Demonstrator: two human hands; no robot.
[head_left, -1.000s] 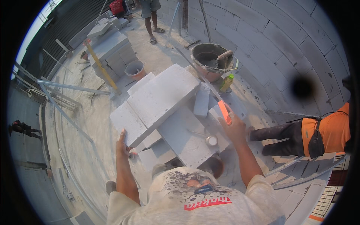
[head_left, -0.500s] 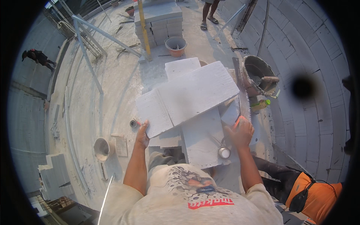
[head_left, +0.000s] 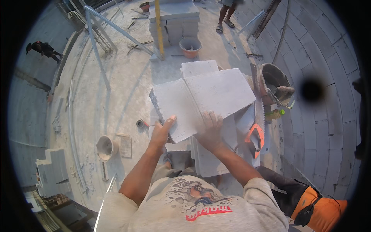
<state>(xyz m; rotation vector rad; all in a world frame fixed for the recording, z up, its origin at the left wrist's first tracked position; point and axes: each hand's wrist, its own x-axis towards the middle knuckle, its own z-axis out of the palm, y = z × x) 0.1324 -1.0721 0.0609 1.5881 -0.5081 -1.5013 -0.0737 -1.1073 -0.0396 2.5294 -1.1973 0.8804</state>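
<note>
A long white aerated concrete block (head_left: 222, 89) lies in front of me on other blocks, with a straight line scored across its top. My left hand (head_left: 163, 129) grips its left end, thumb on the top face and fingers at the rough end face. At the near edge, my right hand (head_left: 210, 131) has its fingers on top of the block beside the scored line; it is slightly blurred. To the right, a hand saw (head_left: 256, 139) with an orange and black handle lies free, blade pointing away. More blocks (head_left: 212, 156) sit beneath, partly hidden by my right arm.
A mortar-stained bucket (head_left: 275, 83) and a bottle with a green cap (head_left: 275, 113) stand at the right. Left are a small bucket (head_left: 107, 147) and a hammer (head_left: 104, 172). Beyond stand another bucket (head_left: 190, 47) and stacked blocks (head_left: 181, 27). A co-worker in orange (head_left: 320, 208) is at lower right.
My right hand has let go of the saw handle and moved left onto the block's near edge. My left hand has shifted its grip, and the block's left end face now shows.
</note>
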